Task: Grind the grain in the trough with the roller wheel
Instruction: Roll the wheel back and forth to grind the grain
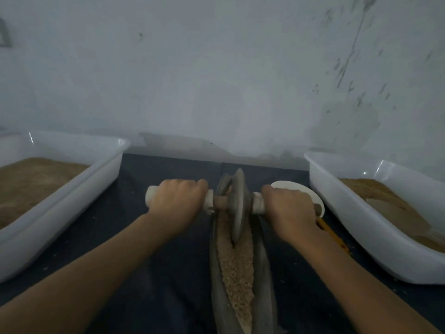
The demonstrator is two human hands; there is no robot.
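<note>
Head view, one landmark: the trough (pixel 262 273), a long narrow grey boat-shaped channel running from the bottom edge up toward the wall (pixel 216 68). It sits on a dark blue-grey surface (pixel 168 273). Grain (pixel 237 271), coarse and tan, fills the trough's groove along most of its visible length.

Roller wheel (pixel 238 203): grey disc, standing on edge in the far part of the trough, its lower rim sunk into the grain. An axle handle (pixel 220 202) runs crosswise through its hub, brown near the hub, wrapped white further out on both sides.

Left hand (pixel 177 201): fingers curled right round the white-wrapped handle left of the trough, full fist grip, the handle's end poking out past it. Right hand (pixel 290 208): fingers wrapped over the handle right of the trough, also a closed grip. Both forearms reach in from the bottom edge, one each side of the trough.

Left of the trough: white plastic tub (pixel 72 189) holding brown ground meal. Right of the trough: second white tub (pixel 349 213), also with brown meal, heaped unevenly. Between the trough and the right tub, behind the right hand: a white round plate-like thing (pixel 303 189), partly hidden. Just below that hand, a yellow-orange stick-like object (pixel 332 237), too blurred to name.

Wall behind the trough is pale, with dark specks on its right part.
</note>
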